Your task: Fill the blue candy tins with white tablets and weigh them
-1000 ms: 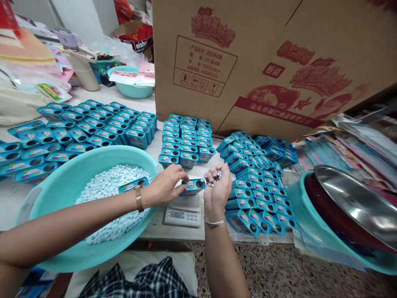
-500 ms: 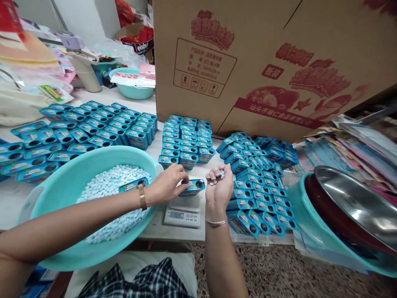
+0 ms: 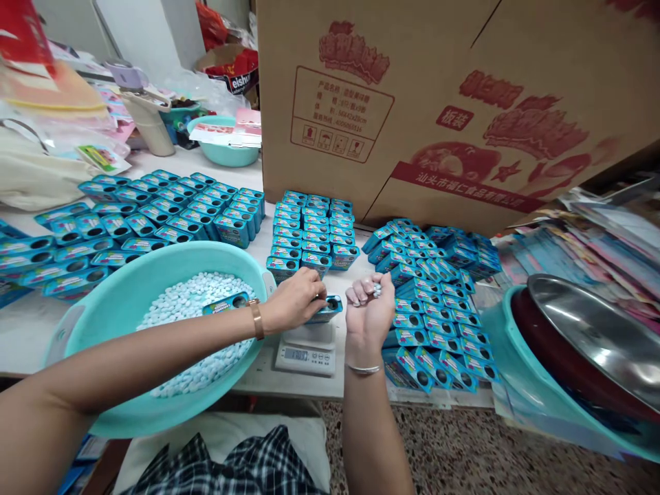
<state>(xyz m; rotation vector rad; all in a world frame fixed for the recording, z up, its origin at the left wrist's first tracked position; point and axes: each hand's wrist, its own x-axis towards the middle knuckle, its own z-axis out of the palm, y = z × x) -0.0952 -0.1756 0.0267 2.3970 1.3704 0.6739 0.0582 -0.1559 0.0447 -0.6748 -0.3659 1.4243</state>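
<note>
A blue tin [image 3: 330, 311] with a round opening stands on the pan of a small white digital scale [image 3: 304, 357]. Over the tin's left part is my left hand [image 3: 296, 302], its fingers bent and pressed together at the top near the opening; what they pinch is hidden. My right hand [image 3: 368, 316], palm up just right of the scale, has its fingers curled around several pale blue candies [image 3: 377, 290]. Left of the scale, a turquoise basin [image 3: 170, 265] contains many such candies, with another blue tin [image 3: 225, 303] lying on them, partly behind my left forearm.
Rows of blue tins stand at left [image 3: 170, 203], centre [image 3: 314, 230] and right [image 3: 433, 309]. A large cardboard box [image 3: 433, 103] rises behind them. At far right, a metal bowl [image 3: 598, 330] sits in stacked basins. A cup [image 3: 147, 120] stands back left.
My left fingers have moved slightly right and up, from the tin's left end onto its top. The scale's reading has risen. My right hand stays cupped around the candies.
</note>
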